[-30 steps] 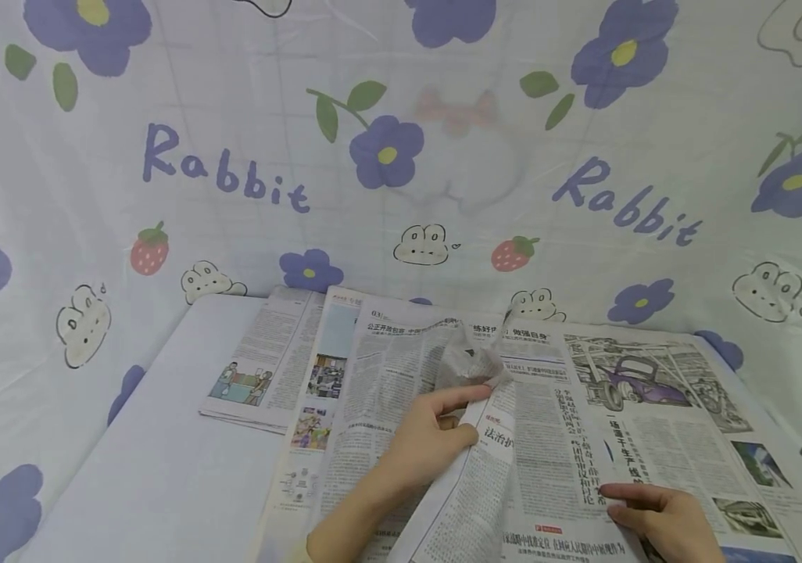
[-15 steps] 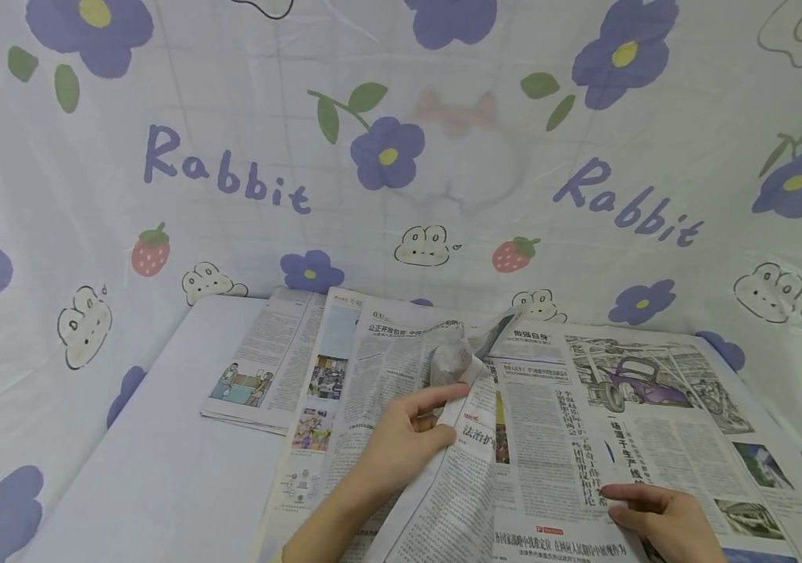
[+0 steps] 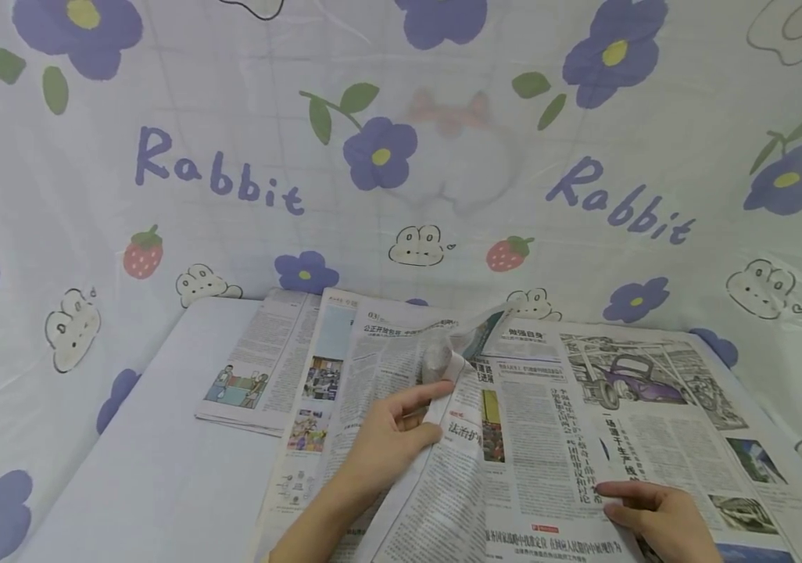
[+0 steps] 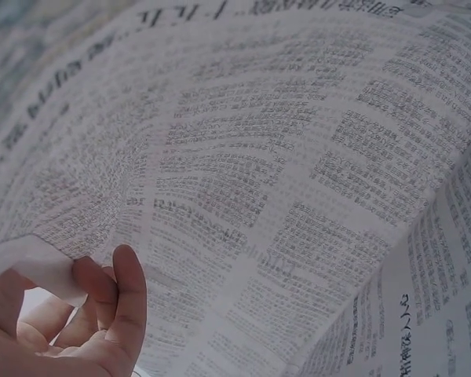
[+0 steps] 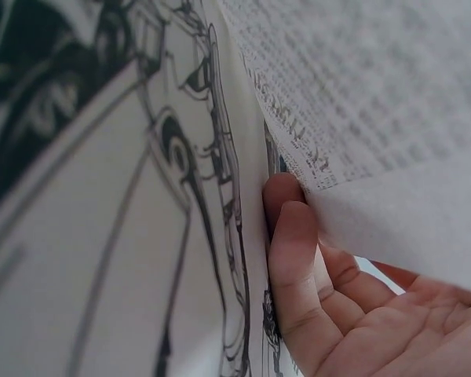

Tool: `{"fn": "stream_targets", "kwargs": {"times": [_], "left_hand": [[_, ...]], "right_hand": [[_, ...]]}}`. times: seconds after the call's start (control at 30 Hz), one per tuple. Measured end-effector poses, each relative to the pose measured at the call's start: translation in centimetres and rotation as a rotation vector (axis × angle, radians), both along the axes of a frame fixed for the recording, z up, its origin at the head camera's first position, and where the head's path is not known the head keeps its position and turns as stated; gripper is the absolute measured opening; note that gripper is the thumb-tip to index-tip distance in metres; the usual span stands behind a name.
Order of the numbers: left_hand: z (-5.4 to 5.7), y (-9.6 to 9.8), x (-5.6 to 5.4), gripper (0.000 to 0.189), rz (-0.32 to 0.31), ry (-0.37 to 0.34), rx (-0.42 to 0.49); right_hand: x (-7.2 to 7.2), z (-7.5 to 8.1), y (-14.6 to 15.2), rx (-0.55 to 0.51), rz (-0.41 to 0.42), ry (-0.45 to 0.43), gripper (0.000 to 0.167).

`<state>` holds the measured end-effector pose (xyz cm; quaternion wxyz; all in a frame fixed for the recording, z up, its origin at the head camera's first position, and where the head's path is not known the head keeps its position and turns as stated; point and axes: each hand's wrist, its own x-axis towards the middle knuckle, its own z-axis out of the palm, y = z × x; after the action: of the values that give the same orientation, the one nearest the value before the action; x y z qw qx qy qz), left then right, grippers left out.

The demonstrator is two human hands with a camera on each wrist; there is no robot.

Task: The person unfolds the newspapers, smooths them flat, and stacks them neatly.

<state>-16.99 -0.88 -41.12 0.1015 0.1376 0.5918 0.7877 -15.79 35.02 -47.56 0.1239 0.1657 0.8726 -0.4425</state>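
Note:
A newspaper (image 3: 528, 407) lies spread open on the white table. My left hand (image 3: 387, 442) pinches the edge of one newspaper page (image 3: 443, 485), which is lifted, creased and partly folded over. In the left wrist view, the page's white margin passes between the thumb and the fingers (image 4: 129, 298). On the lower right, my right hand (image 3: 661, 516) holds the right edge of a page. Its fingers (image 5: 294, 243) sit between that page and the sheet with the car picture, seen in the right wrist view; the thumb's grip is partly hidden there.
Another folded newspaper (image 3: 260, 375) with a cartoon lies at the left, partly under the spread sheets. The white table (image 3: 162, 438) extends on the left. A curtain (image 3: 232, 94) printed with flowers and rabbits hangs behind.
My left hand has moved a little to the left with the pinched page, exposing a coloured picture beneath. The page's top corner has curled up. My right hand has stayed in place.

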Motion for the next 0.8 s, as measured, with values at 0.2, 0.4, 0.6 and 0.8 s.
{"fn": "stream_targets", "kwargs": {"times": [0.2, 0.4, 0.6, 0.8], "left_hand": [[-0.2, -0.5, 0.1, 0.053, -0.003, 0.010, -0.011], [-0.4, -0.9, 0.4, 0.052, 0.021, 0.035, -0.063], [-0.6, -1.3, 0.5, 0.051, 0.018, -0.005, -0.030], [-0.8, -2.0, 0.7, 0.052, 0.066, 0.002, -0.067]], "right_hand": [[0.1, 0.0, 0.1, -0.009, 0.003, 0.024, 0.025], [0.2, -0.1, 0.1, -0.030, -0.005, 0.033, 0.024], [0.2, -0.1, 0.1, -0.048, -0.009, 0.038, 0.024], [0.3, -0.1, 0.0, -0.048, -0.010, 0.042, 0.023]]}}
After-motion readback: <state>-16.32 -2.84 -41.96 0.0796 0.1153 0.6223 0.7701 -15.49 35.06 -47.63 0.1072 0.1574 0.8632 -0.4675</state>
